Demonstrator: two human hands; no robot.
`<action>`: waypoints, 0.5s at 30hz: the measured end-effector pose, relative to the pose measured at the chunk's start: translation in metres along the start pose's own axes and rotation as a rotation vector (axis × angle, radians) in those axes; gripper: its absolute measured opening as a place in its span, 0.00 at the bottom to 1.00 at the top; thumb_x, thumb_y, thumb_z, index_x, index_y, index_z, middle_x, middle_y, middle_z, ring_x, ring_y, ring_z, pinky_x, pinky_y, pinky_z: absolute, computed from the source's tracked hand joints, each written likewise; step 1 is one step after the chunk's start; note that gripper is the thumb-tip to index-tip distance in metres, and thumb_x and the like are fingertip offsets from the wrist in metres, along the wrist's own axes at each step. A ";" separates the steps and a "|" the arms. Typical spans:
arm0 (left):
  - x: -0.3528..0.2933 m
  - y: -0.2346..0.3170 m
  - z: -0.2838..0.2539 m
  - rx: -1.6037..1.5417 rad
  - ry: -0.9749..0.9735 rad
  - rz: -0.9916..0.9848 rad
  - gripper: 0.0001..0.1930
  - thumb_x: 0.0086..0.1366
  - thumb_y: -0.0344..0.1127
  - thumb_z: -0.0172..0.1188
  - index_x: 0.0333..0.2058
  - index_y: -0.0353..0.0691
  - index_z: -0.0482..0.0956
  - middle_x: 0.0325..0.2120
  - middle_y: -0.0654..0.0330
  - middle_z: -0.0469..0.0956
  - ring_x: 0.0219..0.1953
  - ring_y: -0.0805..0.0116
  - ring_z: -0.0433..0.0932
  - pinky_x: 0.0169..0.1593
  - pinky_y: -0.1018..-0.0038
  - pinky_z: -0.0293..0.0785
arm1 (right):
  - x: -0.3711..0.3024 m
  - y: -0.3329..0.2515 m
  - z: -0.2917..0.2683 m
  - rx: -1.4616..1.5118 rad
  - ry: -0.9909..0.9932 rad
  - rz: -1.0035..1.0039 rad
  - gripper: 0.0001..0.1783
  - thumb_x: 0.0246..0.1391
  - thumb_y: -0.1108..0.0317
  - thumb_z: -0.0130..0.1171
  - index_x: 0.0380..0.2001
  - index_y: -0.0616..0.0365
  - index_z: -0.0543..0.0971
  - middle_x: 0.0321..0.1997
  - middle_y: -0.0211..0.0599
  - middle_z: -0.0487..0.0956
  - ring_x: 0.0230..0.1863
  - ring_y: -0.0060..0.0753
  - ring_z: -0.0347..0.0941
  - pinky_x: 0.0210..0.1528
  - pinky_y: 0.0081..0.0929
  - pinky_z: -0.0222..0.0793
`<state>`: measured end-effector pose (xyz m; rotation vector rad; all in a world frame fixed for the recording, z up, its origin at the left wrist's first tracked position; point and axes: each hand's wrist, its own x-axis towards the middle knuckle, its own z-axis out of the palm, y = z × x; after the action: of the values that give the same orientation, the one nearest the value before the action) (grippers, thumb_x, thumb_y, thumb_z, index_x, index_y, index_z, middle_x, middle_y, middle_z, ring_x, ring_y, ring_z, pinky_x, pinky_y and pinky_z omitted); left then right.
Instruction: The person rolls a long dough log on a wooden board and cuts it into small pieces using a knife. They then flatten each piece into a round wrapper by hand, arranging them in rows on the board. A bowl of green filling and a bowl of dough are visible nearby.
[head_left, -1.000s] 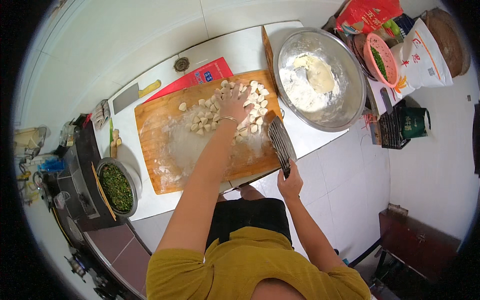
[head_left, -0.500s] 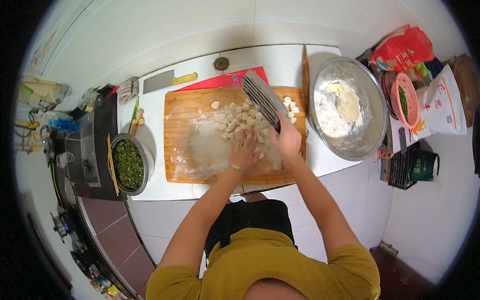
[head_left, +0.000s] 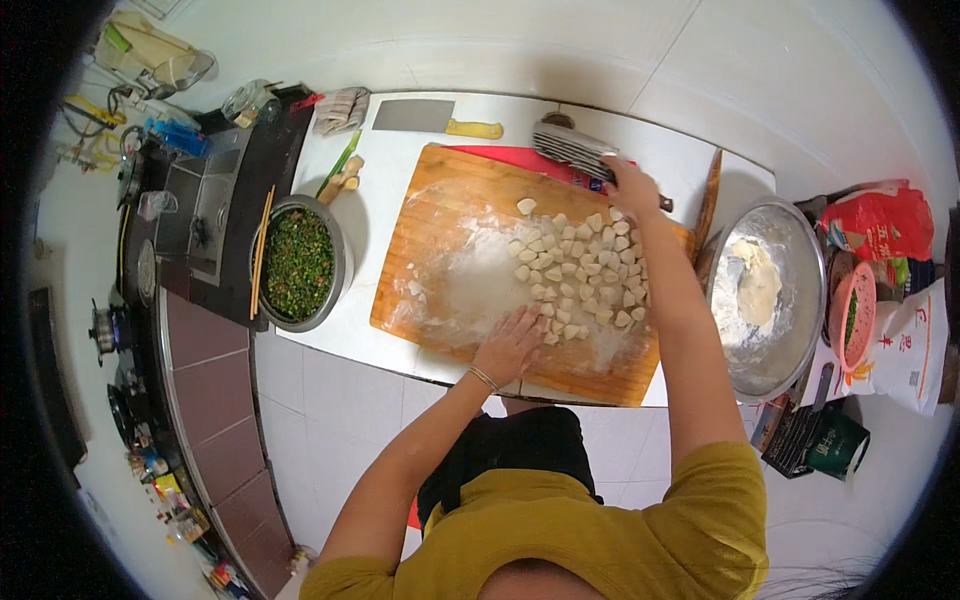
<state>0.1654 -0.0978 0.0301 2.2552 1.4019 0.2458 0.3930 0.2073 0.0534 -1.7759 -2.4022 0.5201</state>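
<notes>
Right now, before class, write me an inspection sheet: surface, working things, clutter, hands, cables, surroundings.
Surface: floury board on white counter.
Things: dough pieces on the board, striped knife, bowl of greens, basin.
Clutter: yellow-handled cleaver, ginger, cloth, red packet.
Hands: left hand palm down beside the dough pieces; right hand grips the striped knife.
Cables: cord-like loops at upper left, unclear.
Surroundings: sink at left, white bag at right.

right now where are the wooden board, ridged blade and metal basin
Wooden board (head_left: 443, 175): head view, bare wood near far left corner.
Ridged blade (head_left: 574, 149): head view, middle of its face.
Metal basin (head_left: 797, 325): head view, inner right wall.
</notes>
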 end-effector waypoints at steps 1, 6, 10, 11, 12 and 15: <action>-0.006 -0.003 -0.003 -0.007 0.010 -0.042 0.33 0.62 0.44 0.54 0.64 0.41 0.57 0.67 0.52 0.49 0.68 0.48 0.48 0.66 0.51 0.52 | 0.001 0.004 0.002 0.003 -0.006 -0.011 0.28 0.48 0.67 0.59 0.55 0.44 0.69 0.52 0.39 0.75 0.52 0.45 0.72 0.52 0.40 0.69; -0.001 -0.026 -0.022 0.096 -0.037 -0.215 0.34 0.61 0.42 0.55 0.64 0.44 0.57 0.68 0.50 0.46 0.69 0.50 0.45 0.68 0.51 0.45 | 0.009 0.039 0.019 -0.007 0.016 -0.098 0.28 0.46 0.69 0.60 0.54 0.47 0.70 0.52 0.40 0.75 0.53 0.46 0.71 0.54 0.39 0.68; 0.061 -0.058 -0.063 0.205 0.040 -0.250 0.35 0.61 0.45 0.55 0.64 0.42 0.56 0.68 0.50 0.45 0.69 0.48 0.45 0.67 0.49 0.44 | -0.002 0.039 0.014 -0.041 -0.009 -0.100 0.24 0.47 0.69 0.61 0.51 0.51 0.73 0.51 0.43 0.75 0.52 0.48 0.70 0.54 0.40 0.68; 0.083 -0.073 -0.062 0.144 0.163 -0.204 0.35 0.61 0.45 0.55 0.65 0.43 0.56 0.67 0.49 0.47 0.68 0.48 0.47 0.67 0.49 0.45 | -0.008 0.038 0.016 0.021 0.079 -0.086 0.23 0.47 0.69 0.61 0.49 0.53 0.74 0.50 0.44 0.75 0.52 0.49 0.70 0.53 0.40 0.68; 0.103 -0.087 -0.059 0.081 0.285 -0.157 0.35 0.61 0.46 0.55 0.65 0.45 0.56 0.67 0.49 0.48 0.68 0.48 0.48 0.67 0.49 0.46 | -0.019 0.036 0.019 0.082 0.168 -0.072 0.21 0.47 0.69 0.61 0.48 0.54 0.75 0.50 0.45 0.75 0.51 0.50 0.70 0.53 0.40 0.68; 0.150 -0.104 -0.053 0.035 0.233 -0.210 0.36 0.60 0.53 0.55 0.65 0.50 0.56 0.65 0.50 0.54 0.66 0.48 0.51 0.65 0.45 0.47 | -0.076 0.013 0.022 0.167 0.466 0.043 0.21 0.48 0.67 0.61 0.47 0.59 0.75 0.52 0.50 0.73 0.51 0.53 0.70 0.53 0.43 0.65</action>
<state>0.1312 0.0882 0.0131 2.1386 1.7618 0.4276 0.4224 0.1343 0.0368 -1.6584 -1.9510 0.2612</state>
